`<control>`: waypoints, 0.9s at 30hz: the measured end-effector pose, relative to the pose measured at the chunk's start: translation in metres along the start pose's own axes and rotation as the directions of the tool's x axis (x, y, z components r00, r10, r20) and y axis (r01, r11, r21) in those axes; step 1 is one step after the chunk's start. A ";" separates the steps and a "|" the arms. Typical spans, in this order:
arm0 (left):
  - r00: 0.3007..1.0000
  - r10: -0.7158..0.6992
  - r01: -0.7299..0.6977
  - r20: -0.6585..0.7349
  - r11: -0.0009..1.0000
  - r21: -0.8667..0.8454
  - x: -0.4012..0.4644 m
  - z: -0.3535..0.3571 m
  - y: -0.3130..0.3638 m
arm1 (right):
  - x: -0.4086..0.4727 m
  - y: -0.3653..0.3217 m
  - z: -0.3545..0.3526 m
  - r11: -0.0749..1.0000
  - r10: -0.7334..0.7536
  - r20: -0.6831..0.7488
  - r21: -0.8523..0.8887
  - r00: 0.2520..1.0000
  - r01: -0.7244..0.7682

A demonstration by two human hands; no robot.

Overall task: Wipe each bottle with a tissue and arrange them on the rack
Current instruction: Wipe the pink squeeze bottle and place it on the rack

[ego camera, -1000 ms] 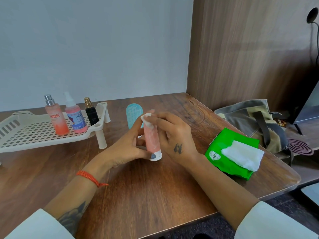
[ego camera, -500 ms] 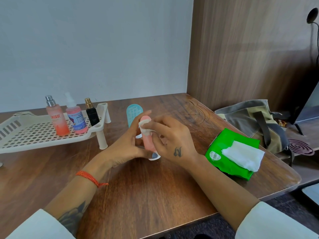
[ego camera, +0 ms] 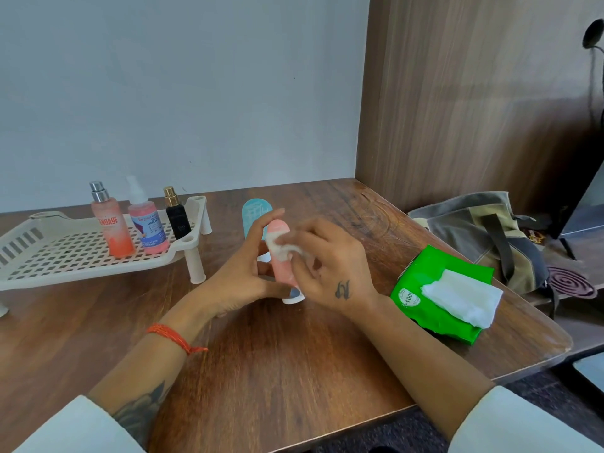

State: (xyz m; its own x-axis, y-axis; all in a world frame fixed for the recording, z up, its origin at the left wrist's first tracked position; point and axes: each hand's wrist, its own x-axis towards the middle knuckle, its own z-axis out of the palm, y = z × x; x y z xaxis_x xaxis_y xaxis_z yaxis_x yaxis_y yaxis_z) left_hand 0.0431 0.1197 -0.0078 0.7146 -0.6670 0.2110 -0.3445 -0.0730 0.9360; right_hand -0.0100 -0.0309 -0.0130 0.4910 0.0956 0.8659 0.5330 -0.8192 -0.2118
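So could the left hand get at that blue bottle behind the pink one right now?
Probably not yet: the left hand grips the pink bottle, which stands before the blue bottle.

Pink tube [ego camera: 281,256] was held by left hand [ego camera: 243,276], wiped with tissue [ego camera: 287,248] by right hand [ego camera: 327,269]; three bottles [ego camera: 143,223] were stood on rack [ego camera: 58,256].

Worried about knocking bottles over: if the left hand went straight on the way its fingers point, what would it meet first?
Probably the blue bottle standing just behind the pink bottle that the left hand holds; depth is unclear.
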 end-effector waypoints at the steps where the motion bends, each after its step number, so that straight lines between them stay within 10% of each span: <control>1: 1.000 0.001 -0.001 -0.002 1.000 -0.004 0.000 0.000 0.000 | -0.001 -0.001 0.001 0.998 -0.063 0.023 -0.017 0.998 0.063; 4: 1.000 0.003 -0.003 -0.001 1.000 0.021 0.000 -0.001 0.001 | -0.004 0.000 0.003 0.992 -0.111 0.073 -0.058 0.991 0.115; 12: 1.000 -0.005 0.005 -0.002 0.997 0.073 0.001 -0.001 0.000 | -0.001 0.008 0.003 0.947 0.318 0.130 -0.102 0.939 -0.306; 20: 1.000 -0.003 0.003 0.008 1.000 -0.012 -0.001 0.000 0.003 | -0.001 -0.003 -0.005 0.999 -0.046 0.197 -0.005 0.979 0.048; 27: 1.000 -0.018 0.019 -0.005 0.996 0.090 0.001 0.000 0.000 | -0.003 0.007 0.003 0.974 0.211 0.195 -0.124 0.958 -0.189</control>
State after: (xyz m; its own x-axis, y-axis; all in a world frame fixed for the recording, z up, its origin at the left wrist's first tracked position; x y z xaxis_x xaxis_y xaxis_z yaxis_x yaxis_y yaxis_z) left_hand 0.0443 0.1191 -0.0072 0.7240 -0.6616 0.1954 -0.3844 -0.1516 0.9107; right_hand -0.0057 -0.0357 -0.0186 0.7171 0.0294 0.6964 0.3413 -0.8860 -0.3140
